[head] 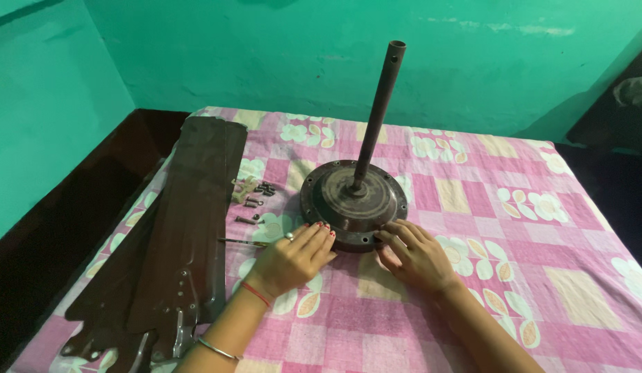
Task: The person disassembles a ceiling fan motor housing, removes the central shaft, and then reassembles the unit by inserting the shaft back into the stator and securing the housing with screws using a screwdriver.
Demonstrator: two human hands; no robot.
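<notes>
Together, we rested our left hand point(293, 259) and right hand point(418, 257), fingers spread, against the round dark-brown metal fan motor point(353, 202); its near rim sat partly hidden behind our fingertips.

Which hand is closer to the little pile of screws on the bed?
Left. The left hand lies just below and right of the screws, on the motor's near rim; the right hand is beyond it, farther right.

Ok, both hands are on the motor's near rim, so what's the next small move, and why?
Probably reach the left hand to the screws on the sheet. Both hands only rest on the near rim of the motor, the right hand steadying it, its rim holes look empty, and the blades lie unattached at left.
</notes>
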